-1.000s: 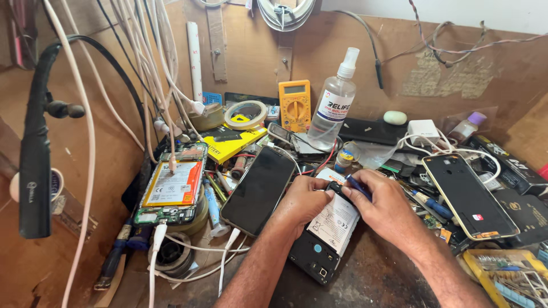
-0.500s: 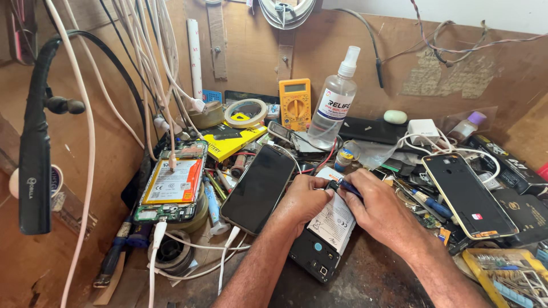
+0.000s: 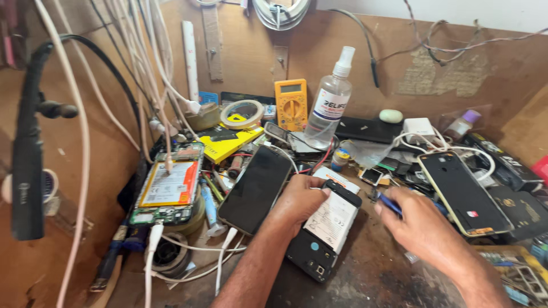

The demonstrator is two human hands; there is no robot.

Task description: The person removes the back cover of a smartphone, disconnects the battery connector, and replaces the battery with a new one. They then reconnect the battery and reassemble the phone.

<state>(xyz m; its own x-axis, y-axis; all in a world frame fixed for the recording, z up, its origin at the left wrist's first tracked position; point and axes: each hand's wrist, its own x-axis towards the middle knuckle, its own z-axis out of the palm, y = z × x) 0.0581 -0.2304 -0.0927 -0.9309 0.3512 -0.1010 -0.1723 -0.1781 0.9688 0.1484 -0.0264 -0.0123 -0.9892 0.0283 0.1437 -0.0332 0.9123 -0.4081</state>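
An opened black phone (image 3: 322, 231) with a white-labelled battery lies back-up on the dark bench in the head view. My left hand (image 3: 299, 201) rests on its left edge, thumb pressing near the top corner. To the right, my right hand (image 3: 419, 225) is shut on a thin blue-handled tool (image 3: 390, 203), held a little off the phone's right side. A black phone screen (image 3: 255, 188) lies just left of my left hand.
A second opened phone with a battery (image 3: 168, 185) sits at the left, plugged to white cables. A phone back cover (image 3: 462, 194) lies at the right. Behind stand a spray bottle (image 3: 328, 105), a yellow multimeter (image 3: 291, 104), tape rolls and several cables.
My right hand has pulled away to the right with the blue tool, off the top of the phone. My left hand stays on the phone.
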